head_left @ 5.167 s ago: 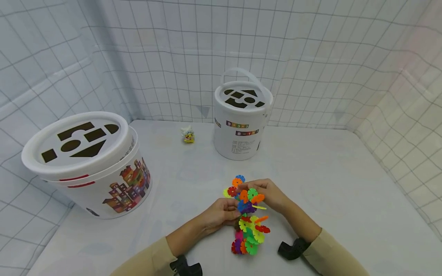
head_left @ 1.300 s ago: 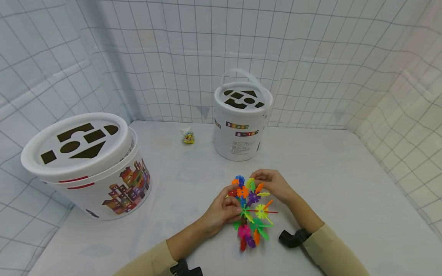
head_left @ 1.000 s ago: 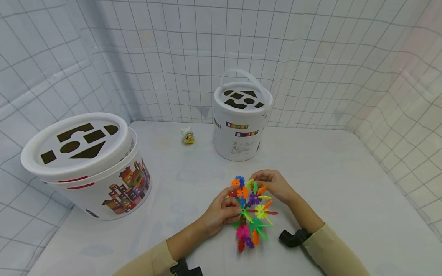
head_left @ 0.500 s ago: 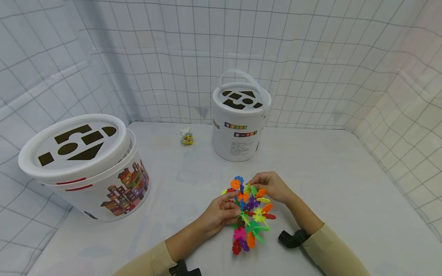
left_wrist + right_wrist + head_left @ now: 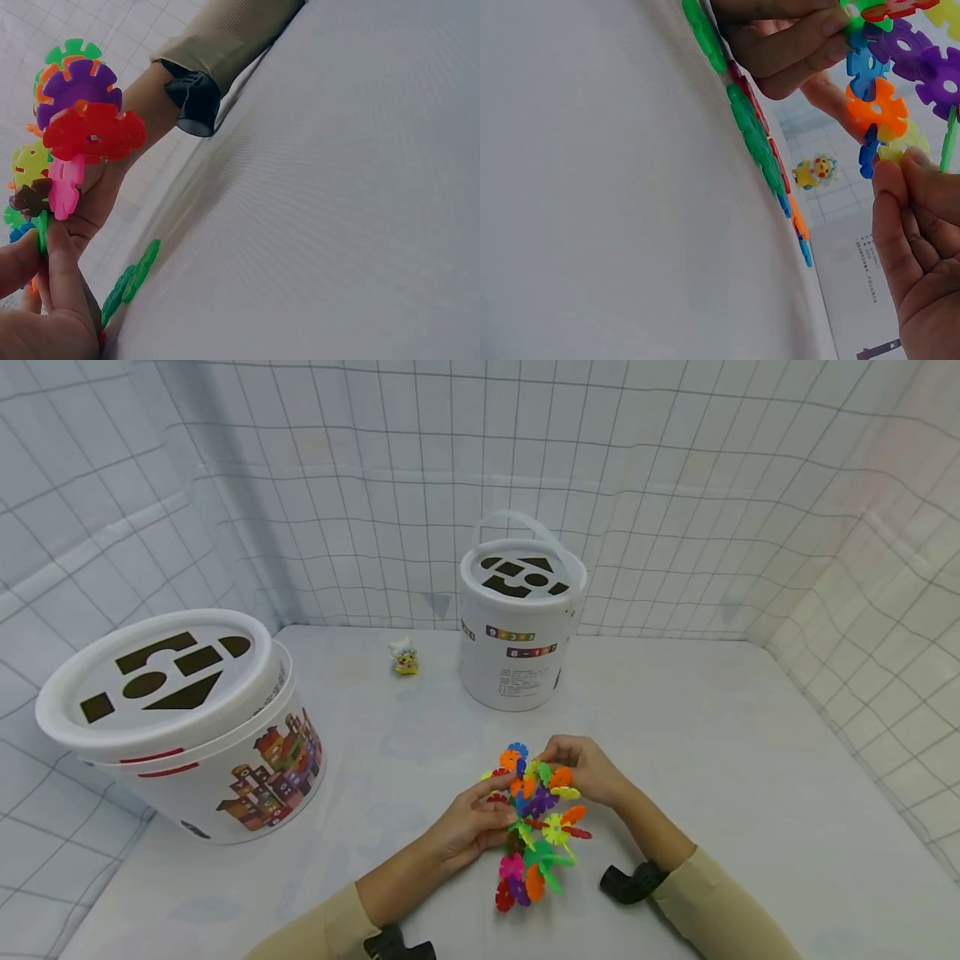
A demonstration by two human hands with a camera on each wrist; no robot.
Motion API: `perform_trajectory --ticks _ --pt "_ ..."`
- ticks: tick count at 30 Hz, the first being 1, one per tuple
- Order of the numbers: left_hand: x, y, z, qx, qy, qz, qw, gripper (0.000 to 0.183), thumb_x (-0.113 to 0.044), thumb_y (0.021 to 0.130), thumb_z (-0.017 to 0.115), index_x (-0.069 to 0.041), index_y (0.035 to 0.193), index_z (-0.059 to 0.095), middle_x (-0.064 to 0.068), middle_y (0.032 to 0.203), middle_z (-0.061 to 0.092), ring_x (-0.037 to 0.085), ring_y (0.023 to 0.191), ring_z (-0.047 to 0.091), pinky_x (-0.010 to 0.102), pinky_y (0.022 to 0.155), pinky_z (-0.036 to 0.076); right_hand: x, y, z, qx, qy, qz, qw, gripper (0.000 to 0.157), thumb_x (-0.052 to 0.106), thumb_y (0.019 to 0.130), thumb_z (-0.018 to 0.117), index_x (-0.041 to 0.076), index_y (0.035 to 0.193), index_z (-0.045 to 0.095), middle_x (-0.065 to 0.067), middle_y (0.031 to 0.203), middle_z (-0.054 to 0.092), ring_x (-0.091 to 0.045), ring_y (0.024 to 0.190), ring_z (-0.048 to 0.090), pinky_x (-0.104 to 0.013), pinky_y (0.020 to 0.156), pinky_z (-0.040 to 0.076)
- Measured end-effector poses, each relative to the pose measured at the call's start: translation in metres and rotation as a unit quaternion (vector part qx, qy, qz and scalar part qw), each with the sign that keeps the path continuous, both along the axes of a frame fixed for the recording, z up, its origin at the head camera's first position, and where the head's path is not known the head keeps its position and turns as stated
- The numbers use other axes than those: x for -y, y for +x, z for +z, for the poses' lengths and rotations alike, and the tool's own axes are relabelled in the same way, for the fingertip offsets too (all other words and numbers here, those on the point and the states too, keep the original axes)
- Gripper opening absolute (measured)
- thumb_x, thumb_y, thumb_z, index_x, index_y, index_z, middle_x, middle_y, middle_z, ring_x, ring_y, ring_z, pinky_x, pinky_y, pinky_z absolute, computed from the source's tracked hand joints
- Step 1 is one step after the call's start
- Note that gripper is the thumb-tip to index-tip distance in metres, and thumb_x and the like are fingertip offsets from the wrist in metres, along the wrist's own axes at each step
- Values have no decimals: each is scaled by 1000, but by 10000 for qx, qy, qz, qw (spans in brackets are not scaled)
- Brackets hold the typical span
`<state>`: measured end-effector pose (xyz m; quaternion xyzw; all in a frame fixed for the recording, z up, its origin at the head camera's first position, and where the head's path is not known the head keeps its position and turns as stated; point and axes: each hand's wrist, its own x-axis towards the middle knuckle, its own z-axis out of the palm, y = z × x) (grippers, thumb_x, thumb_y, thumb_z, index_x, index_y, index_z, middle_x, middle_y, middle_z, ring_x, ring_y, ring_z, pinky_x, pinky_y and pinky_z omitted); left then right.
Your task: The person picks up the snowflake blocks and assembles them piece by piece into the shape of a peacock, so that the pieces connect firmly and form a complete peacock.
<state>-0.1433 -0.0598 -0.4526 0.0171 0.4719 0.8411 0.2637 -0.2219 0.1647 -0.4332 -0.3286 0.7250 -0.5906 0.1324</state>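
A chain of interlocking snowflake discs (image 5: 538, 856) in many bright colours hangs between my two hands. My left hand (image 5: 474, 823) grips it from the left at about mid-height; in the left wrist view its thumb and fingers pinch a green disc (image 5: 42, 234). From the right, my right hand (image 5: 587, 768) reaches the far end, where thumb and forefinger pinch a yellow disc (image 5: 902, 144) that joins an orange disc (image 5: 877, 110). Red and purple discs (image 5: 517, 890) form the near end. Behind the left fingers, more flat discs (image 5: 756, 139) lie in a row on the table.
A large white lidded bucket (image 5: 180, 793) stands at the left. Towards the back is a smaller white bucket (image 5: 517, 668) with a raised handle. A small yellow and white toy figure (image 5: 405, 658) sits left of it. Gridded white sheets (image 5: 375, 485) surround the table.
Over five seconds my right hand has moved to the chain's far right end and the chain has turned. In the last second its near end has swung a little left, with both hands still gripping.
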Motion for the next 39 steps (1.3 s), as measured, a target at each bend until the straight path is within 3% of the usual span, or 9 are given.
perform_trajectory --ticks 5,8,12,17,21,27,29,34,39 --pt "-3 -1 1 -135 147 -155 9997 62 10 94 50 2 150 25 -4 77 63 6 71 61 22 71 55 -2 -1 4 80 57 -271 9996 16 -3 95 57 -12 104 66 -24 101 69 -15 85 70 -31 76 57" --pt "-4 -1 4 -119 219 -60 9997 64 12 94 48 0 151 21 -2 82 63 7 76 62 24 73 56 -3 -3 4 64 141 -514 9986 23 3 99 53 -11 113 65 -23 110 67 -14 93 67 -30 82 55" --pt "-3 -2 10 -8 126 455 9989 63 13 94 48 -3 150 23 4 93 62 12 86 64 29 78 56 -4 -5 5 -33 291 -1047 9941 28 12 102 52 -8 115 65 -18 108 67 -14 87 64 -28 79 55" --pt "2 -10 15 146 106 1552 9877 62 15 95 43 -5 149 21 10 101 56 13 86 62 26 77 56 -7 -8 5 240 161 -1442 9891 29 12 101 54 -13 113 64 -17 93 68 -14 75 63 -28 70 56" --pt "8 -18 18 428 179 2618 9640 65 15 95 41 -7 151 17 13 107 49 14 88 58 25 79 54 -8 -11 4 515 110 -1575 9861 32 12 100 56 -16 113 61 -15 90 68 -14 74 63 -26 70 55" --pt "20 -28 22 977 -50 3960 9130 73 18 93 40 -11 154 13 22 136 36 30 120 48 38 97 46 -9 -10 4 638 243 -1679 9834 32 12 100 56 -16 113 60 -16 90 69 -15 74 63 -25 71 55" --pt "24 -31 24 1109 -154 4232 8991 75 20 91 41 -11 153 12 22 141 32 33 125 44 40 99 44 -9 -9 5 658 288 -1703 9828 31 12 100 55 -16 113 61 -16 90 69 -14 74 63 -24 71 55" --pt "31 -38 30 1338 -391 4720 8705 77 21 89 46 -11 150 13 20 135 31 28 113 46 43 97 47 -8 -9 4 734 320 -1701 9822 30 11 100 55 -15 113 61 -14 90 69 -14 74 63 -24 71 55" --pt "34 -42 34 1480 -287 5013 8520 77 22 88 48 -13 147 14 17 132 27 28 117 43 44 99 45 -6 -9 3 741 300 -1684 9825 28 8 99 55 -16 113 61 -15 88 69 -13 72 63 -24 70 55"
